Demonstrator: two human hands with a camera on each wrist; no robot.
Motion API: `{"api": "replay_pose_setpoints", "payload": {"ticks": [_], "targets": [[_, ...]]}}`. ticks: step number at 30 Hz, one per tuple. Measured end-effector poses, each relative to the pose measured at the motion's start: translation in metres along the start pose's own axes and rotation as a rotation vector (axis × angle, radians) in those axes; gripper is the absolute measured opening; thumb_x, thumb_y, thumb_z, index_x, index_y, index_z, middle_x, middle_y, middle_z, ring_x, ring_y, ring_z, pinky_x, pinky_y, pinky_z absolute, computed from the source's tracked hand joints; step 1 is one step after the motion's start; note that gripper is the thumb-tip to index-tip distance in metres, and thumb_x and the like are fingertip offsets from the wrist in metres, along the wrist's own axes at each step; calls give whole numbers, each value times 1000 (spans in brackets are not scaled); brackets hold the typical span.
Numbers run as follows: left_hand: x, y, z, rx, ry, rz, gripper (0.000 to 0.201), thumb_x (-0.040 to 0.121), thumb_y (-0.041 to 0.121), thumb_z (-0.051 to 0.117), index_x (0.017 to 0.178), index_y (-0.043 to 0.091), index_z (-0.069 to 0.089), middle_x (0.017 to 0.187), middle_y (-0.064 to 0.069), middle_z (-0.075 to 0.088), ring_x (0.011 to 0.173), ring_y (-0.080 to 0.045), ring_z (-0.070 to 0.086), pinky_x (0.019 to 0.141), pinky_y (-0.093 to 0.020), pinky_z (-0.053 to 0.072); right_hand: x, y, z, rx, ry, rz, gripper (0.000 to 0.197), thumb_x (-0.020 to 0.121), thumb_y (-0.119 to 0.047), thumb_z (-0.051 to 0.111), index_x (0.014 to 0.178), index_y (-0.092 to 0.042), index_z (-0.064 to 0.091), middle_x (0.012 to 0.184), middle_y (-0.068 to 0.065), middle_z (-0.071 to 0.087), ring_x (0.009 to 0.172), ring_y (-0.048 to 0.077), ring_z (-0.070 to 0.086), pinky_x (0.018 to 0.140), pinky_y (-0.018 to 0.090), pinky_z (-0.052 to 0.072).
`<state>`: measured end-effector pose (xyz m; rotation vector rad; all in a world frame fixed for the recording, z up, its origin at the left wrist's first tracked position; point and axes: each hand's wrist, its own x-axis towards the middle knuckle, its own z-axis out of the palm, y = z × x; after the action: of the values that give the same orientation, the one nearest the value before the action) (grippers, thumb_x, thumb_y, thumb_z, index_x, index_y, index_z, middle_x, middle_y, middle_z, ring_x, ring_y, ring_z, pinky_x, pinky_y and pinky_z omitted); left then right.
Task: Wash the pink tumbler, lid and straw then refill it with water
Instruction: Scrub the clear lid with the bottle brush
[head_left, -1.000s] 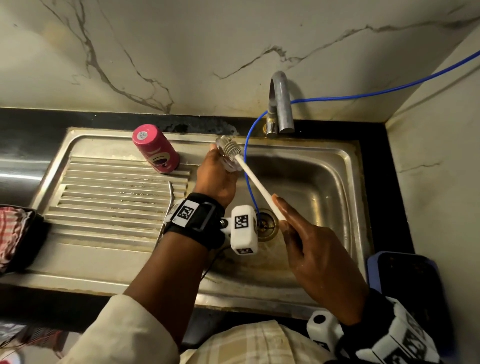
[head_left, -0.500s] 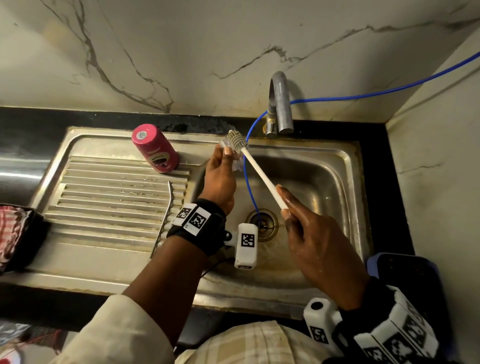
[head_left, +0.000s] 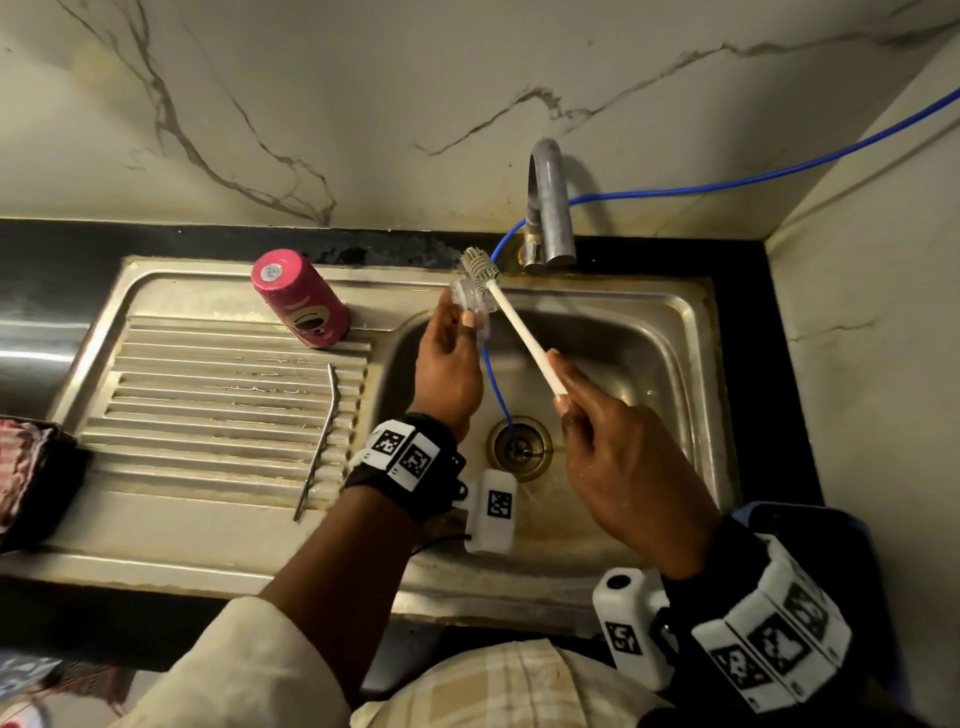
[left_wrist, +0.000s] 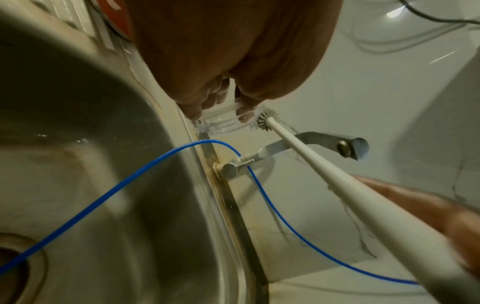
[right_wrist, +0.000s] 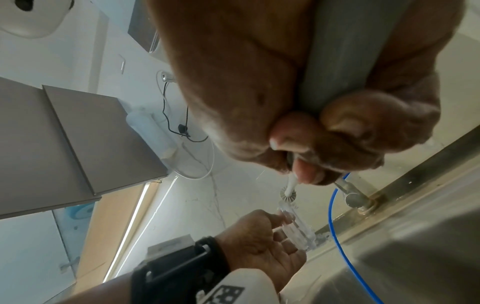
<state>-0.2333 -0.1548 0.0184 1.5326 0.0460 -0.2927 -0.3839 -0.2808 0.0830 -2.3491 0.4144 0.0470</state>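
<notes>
A steel sink (head_left: 670, 332) with a ribbed drainboard (head_left: 218, 395) on its left sits in a black counter (head_left: 104, 239). A curved metal tap (head_left: 548, 208) stands at the back rim, against a marble-veined wall (head_left: 363, 104). 1 blue tube (head_left: 727, 182) runs from the right along the wall, past the tap and down into the drain (head_left: 519, 449). A red checked cloth (head_left: 21, 467) lies at the counter's left edge, a dark blue item (head_left: 810, 525) at the right
</notes>
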Motion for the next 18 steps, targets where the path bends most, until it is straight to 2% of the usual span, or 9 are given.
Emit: {"api": "replay_pose_setpoints", "payload": {"ticks": [2,3,5,7,8,10,13,16,18], "targets": [[7,-1,-6,44,68,20,33,111,23,48,124,-6,58,113,-22,69,99,-28,68,88,-43,55,-7,2,-3,7,-48,-10,55,109,-35,46,160,-51,30,61,2,60,49,17,57,54,45,53],[10,0,-9,59,110,23,24,113,19,46,108,3,62,95,-12,68,81,-18,66,76,-38,52,-12,2,-3,16,-73,-16,56,109,-34,47,160,-52,29,58,-2,57,46,12,54,51,41,51],[14,1,-14,74,136,34,26,113,16,44,91,15,58,79,1,59,68,-6,55,72,-29,45,-21,1,-3,29,-105,-21,57,109,-34,47,160,-51,29,53,-4,52,42,10,51,47,34,47],[14,-1,-12,99,99,36,24,113,17,44,103,3,62,90,-14,66,79,-19,66,76,-38,52,-18,1,-2,29,-88,-16,57,108,-35,46,160,-52,29,61,1,62,47,14,58,53,44,54],[12,-3,-10,93,56,30,30,113,18,45,118,-7,60,108,-26,68,98,-31,67,88,-46,54,-13,1,-1,33,-63,-11,55,108,-35,46,159,-51,31,66,5,67,51,18,62,57,48,56],[6,-5,-4,77,-13,24,42,112,20,47,140,-12,49,134,-31,60,125,-39,58,106,-44,49,0,1,2,40,-15,-9,53,109,-33,47,159,-46,35,71,10,70,55,22,64,59,50,56],[0,-6,-1,90,-52,65,50,111,26,50,147,-8,46,143,-26,58,134,-34,56,112,-35,45,13,1,1,45,25,-7,51,110,-30,49,159,-43,39,84,16,75,64,27,68,64,49,57],[5,-3,-9,140,-22,78,58,109,38,50,148,-4,45,145,-27,56,136,-39,53,113,-45,46,7,5,-2,67,-6,-24,51,109,-33,47,158,-45,39,81,13,74,62,25,67,62,50,56],[9,-2,-18,191,-11,55,55,110,40,49,149,1,47,144,-22,59,134,-36,56,113,-46,46,-5,5,-5,72,-37,-53,52,108,-37,44,158,-46,36,84,11,76,63,24,69,63,50,57]]}}
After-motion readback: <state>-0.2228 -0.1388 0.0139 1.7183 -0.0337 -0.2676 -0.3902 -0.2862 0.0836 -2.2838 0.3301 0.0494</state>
